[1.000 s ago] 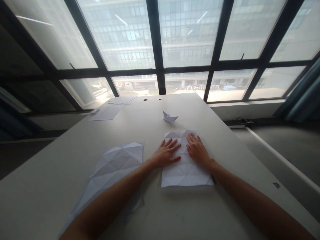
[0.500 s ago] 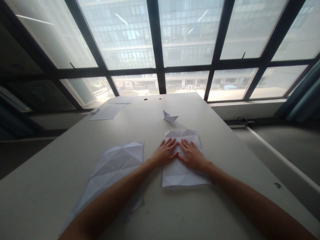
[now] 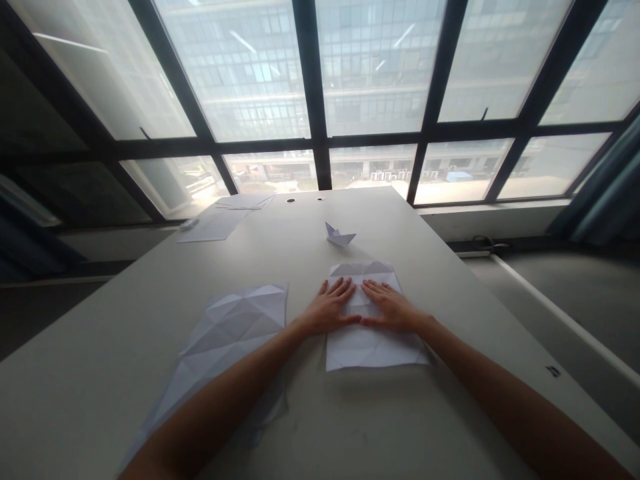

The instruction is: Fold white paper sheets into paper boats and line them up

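Observation:
A white sheet of paper (image 3: 373,350) marked with fold creases lies on the white table in front of me. My left hand (image 3: 334,308) rests flat on its left side, fingers spread and pointing away from me. Flat on the right side is my right hand (image 3: 389,307), also with fingers stretched out. The two thumbs meet or nearly meet at the middle of the sheet. To the left, partly under my left forearm, lies another creased paper (image 3: 245,313). A small folded paper boat (image 3: 340,236) stands just beyond the sheet.
Flat papers (image 3: 213,225) lie at the far left of the table (image 3: 400,433). Two round holes are near its far edge. A small dark mark (image 3: 553,371) is near the right edge. Large windows with dark frames (image 3: 313,67) rise behind the table.
My hands have spread slightly apart at the fingers, with the thumbs now pointing toward each other. The near edge of the sheet has shifted a little.

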The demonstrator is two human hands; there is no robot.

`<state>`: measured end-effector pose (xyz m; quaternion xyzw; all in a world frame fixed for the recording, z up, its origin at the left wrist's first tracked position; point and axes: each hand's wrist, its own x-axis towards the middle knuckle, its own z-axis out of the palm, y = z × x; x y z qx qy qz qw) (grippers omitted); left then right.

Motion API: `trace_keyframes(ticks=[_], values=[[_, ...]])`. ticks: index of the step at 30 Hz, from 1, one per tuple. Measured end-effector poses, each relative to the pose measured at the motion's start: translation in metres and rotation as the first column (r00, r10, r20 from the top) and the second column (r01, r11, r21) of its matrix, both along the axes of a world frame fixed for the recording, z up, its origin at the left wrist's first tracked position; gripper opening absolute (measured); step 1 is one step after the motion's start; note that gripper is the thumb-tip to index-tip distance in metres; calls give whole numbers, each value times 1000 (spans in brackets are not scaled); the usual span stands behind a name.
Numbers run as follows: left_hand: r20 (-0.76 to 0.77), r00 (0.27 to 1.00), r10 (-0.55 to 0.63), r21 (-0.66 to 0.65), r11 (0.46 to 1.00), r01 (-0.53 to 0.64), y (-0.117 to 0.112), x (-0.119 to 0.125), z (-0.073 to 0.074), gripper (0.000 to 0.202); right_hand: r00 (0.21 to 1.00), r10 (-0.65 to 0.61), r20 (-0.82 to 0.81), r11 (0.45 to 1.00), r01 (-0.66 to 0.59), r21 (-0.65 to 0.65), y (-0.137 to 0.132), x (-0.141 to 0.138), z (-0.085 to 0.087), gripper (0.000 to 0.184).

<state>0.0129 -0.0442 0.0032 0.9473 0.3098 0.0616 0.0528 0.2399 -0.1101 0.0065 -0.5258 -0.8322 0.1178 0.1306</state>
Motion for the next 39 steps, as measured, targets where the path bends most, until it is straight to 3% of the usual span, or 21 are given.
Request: trace_keyframes(ticks=[7,15,20,25,28,32,35,39], values=[[41,999,16,-42,999,-14,1,0,5,85,999,-10,-34,999,11,30,5,2,1,87],[203,977,61,-55,997,-51,6,-1,7,45,993,-104,-51,979,111,168,2,3,6,35],[326,938,120,-134,988,-80,13,-2,-1,25,982,-164,-97,966,179,185,5,7,5,24],[442,871,216,-206,969,-136,16,-3,0,25,939,-246,-240,921,304,244,11,16,-1,17],[482,815,322,-185,946,-265,14,-5,4,32,844,-285,-454,882,417,221,15,20,-6,23],[590,718,369,-146,923,-355,12,-6,9,37,624,-263,-736,874,477,91,20,21,-8,34],[702,584,408,-208,901,-381,12,-5,9,38,449,-225,-865,922,386,-39,21,18,-7,52],[775,389,498,-384,860,-335,14,-1,8,40,298,-226,-928,961,225,-162,20,13,-5,47]])
